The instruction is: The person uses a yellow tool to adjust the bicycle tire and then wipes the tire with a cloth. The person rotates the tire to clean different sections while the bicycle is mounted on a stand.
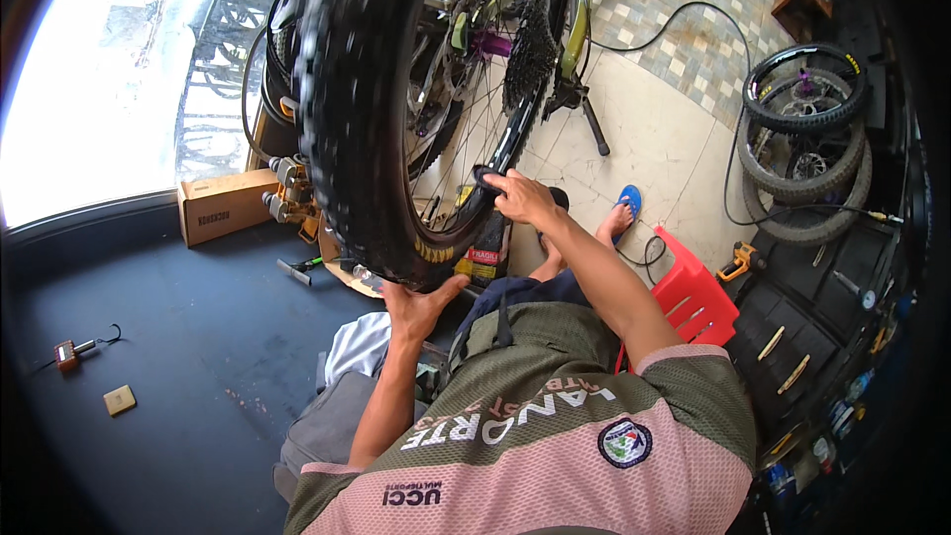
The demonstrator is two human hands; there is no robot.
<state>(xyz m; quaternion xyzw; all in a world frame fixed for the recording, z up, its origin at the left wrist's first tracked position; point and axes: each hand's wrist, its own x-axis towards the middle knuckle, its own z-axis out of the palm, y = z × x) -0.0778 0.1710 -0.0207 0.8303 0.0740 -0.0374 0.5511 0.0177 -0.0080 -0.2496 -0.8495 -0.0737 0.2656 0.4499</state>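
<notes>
A bicycle wheel with a wide knobby black tyre (347, 109) stands upright before me, still in a green-yellow bicycle frame (578, 15). The tread is smeared on its left side. At the tyre's bottom edge my left hand (421, 305) cups the rubber, thumb spread to the right and fingertips partly hidden by the tyre. My right hand (522, 200) is closed at the right side of the rim, pinching a small black curved thing (485, 177) whose kind I cannot make out. Behind the spokes show a large cassette (532, 54) and a purple hub (490, 44).
A red plastic stool (688, 282) is by my right side, with a yellow-black power tool (741, 262) beyond it. Several wheels (807, 154) are stacked at right. A cardboard box (226, 206) stands at left. A black hose (733, 30) crosses the tiled floor. Another person's legs show at top right.
</notes>
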